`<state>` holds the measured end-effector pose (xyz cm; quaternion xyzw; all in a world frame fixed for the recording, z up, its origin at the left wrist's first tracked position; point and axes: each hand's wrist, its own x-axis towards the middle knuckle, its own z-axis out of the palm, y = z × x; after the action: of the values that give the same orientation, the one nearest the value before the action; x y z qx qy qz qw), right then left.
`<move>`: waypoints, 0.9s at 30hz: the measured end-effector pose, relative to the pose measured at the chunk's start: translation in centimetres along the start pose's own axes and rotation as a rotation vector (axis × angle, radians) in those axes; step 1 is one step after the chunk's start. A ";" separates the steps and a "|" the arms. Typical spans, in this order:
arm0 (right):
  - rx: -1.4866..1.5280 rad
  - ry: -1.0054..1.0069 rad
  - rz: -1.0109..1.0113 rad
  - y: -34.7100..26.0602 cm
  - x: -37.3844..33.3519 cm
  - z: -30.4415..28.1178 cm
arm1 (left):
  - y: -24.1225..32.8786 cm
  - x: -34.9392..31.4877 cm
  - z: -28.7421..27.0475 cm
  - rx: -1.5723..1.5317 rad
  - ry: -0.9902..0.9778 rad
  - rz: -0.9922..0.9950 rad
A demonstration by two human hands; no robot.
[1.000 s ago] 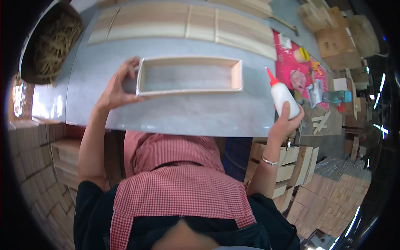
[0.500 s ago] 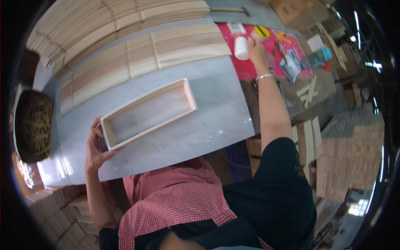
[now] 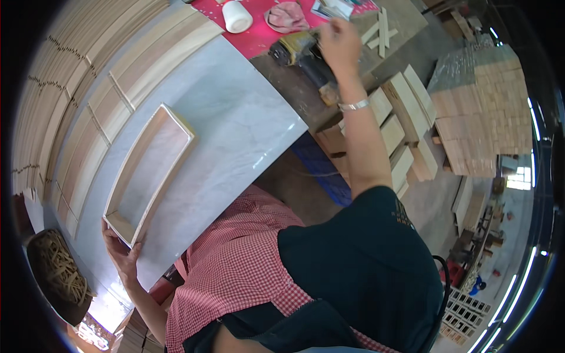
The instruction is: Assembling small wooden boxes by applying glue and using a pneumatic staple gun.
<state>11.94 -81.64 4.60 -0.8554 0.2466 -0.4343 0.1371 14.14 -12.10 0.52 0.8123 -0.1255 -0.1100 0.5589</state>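
A long, narrow rectangular wooden frame (image 3: pixel 130 165) lies on the grey-white tabletop. Fingers and thumb of my left hand (image 3: pixel 122 257) are closed around its near end. My right hand (image 3: pixel 341 46) hangs over the brown side surface, to the right of a black and yellow power tool (image 3: pixel 315 69). Its fingers look bent, but motion smears them, and I cannot tell whether they touch or hold anything. Beyond the tool, a white bottle (image 3: pixel 237 17) and a crumpled pink cloth (image 3: pixel 287 17) rest on a red-pink mat (image 3: pixel 254 40).
Slatted wood panels (image 3: pixel 88 126) cover the table's left part. A dark tub of wood strips (image 3: pixel 62 267) stands at the lower left. Loose wood sticks (image 3: pixel 382 32) lie at the upper right, with wooden boards (image 3: pixel 406 106) below and stacked wood blocks (image 3: pixel 500 88) farther right.
The view has turned to the right. My right hand has left the yellow-lidded container on the mat and come nearer, beside the power tool. My left hand keeps hold of the wooden frame.
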 end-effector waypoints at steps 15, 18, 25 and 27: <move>-0.650 -0.594 1.091 19.0 -22.1 -15.9 | 0.9 -0.9 0.0 0.153 0.050 0.076; -0.576 -0.542 0.741 24.0 -25.7 -19.5 | 1.5 0.5 0.9 0.195 0.028 0.111; -0.219 -0.305 0.345 20.7 -18.9 -25.2 | 2.6 -0.5 1.3 0.207 0.116 0.236; -0.257 -0.094 0.414 8.5 -13.5 -23.6 | 3.5 -1.0 1.1 0.103 0.121 0.177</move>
<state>-16.58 -82.01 5.49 -0.8163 0.4633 -0.3217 0.1245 12.56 -13.89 3.42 0.8308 -0.1685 -0.0043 0.5304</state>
